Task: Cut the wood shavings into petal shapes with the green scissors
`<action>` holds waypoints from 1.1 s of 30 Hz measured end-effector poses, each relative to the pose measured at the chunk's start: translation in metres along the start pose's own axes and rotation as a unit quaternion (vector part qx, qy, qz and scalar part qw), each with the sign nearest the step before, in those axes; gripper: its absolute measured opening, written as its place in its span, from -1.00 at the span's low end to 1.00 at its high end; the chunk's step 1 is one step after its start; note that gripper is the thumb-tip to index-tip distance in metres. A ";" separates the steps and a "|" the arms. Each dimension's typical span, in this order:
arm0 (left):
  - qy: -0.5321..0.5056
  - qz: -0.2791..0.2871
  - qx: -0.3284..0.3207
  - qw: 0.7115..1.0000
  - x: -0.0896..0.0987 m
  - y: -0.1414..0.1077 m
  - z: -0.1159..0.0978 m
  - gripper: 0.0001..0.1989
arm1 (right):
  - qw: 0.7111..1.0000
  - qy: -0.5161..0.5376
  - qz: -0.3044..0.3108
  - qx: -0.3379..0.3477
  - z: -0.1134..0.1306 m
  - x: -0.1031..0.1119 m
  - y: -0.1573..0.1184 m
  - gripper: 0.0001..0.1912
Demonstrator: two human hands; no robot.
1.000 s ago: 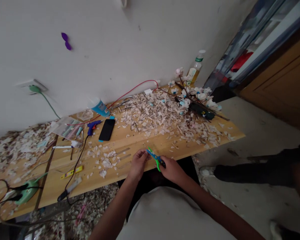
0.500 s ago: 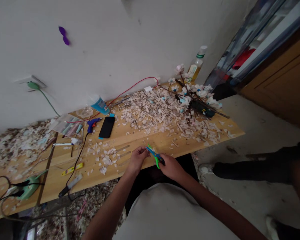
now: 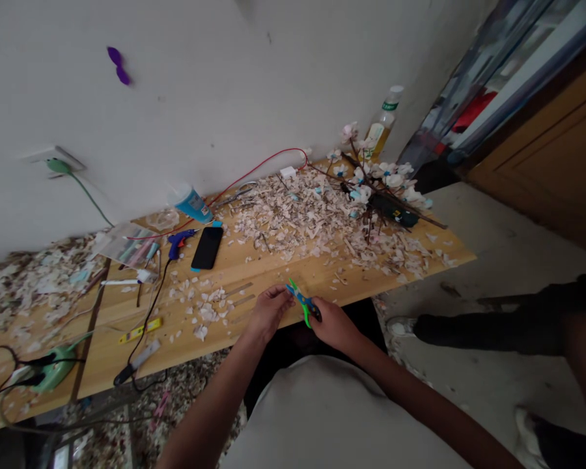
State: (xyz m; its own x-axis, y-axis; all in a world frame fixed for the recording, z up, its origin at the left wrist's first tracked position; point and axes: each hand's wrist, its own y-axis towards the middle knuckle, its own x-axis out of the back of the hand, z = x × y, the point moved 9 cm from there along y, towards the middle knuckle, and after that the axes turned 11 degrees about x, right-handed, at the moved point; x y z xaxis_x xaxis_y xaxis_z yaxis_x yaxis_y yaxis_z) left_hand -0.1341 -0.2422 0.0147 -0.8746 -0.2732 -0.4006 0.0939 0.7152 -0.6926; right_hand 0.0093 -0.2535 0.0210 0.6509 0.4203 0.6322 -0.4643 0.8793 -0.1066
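Note:
In my right hand (image 3: 333,322) is a pair of green and blue scissors (image 3: 301,302), held over the table's front edge with the blades slightly apart and pointing up and left. My left hand (image 3: 268,310) is just left of the blade tips, its fingers pinched together; whatever lies between them is too small to make out. Beyond both hands a wide heap of pale petal-like scraps (image 3: 303,215) covers the wooden table (image 3: 268,267). Branches with white flowers (image 3: 388,172) rest at the heap's right end.
Left of my hands lie a black phone (image 3: 208,247), a blue glue gun (image 3: 178,242), a yellow cutter (image 3: 140,331) and cables. Behind stand a blue cup (image 3: 195,205) and a bottle (image 3: 381,127). At the right, a person's dark-clothed leg (image 3: 488,332) shows.
The scissor blades sit slightly farther apart than before. My hands have kept nearly the same place, and the whole view has shifted a little.

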 end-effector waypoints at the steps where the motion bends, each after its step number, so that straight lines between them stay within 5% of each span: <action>1: -0.003 0.000 0.002 1.000 -0.001 -0.001 0.001 -0.67 | 1.000 0.001 0.000 0.002 0.000 0.000 0.000 -0.95; 18: 0.241 -0.021 -0.046 0.969 0.001 -0.003 -0.016 -0.86 | 0.999 -0.037 0.033 0.010 -0.005 0.010 -0.004 -0.91; 33: 0.273 0.005 -0.061 0.960 -0.015 -0.006 -0.032 -0.91 | 0.993 -0.107 0.043 0.019 0.006 0.028 -0.005 -0.93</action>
State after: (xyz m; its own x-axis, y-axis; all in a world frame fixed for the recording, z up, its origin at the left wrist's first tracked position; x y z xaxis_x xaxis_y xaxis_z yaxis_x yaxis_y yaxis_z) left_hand -0.1362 -0.2221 0.0442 -0.9961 0.0879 -0.0090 0.0756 0.7946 -0.6024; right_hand 0.0259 -0.2472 0.0438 0.4674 0.4329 0.7708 -0.5378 0.8312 -0.1407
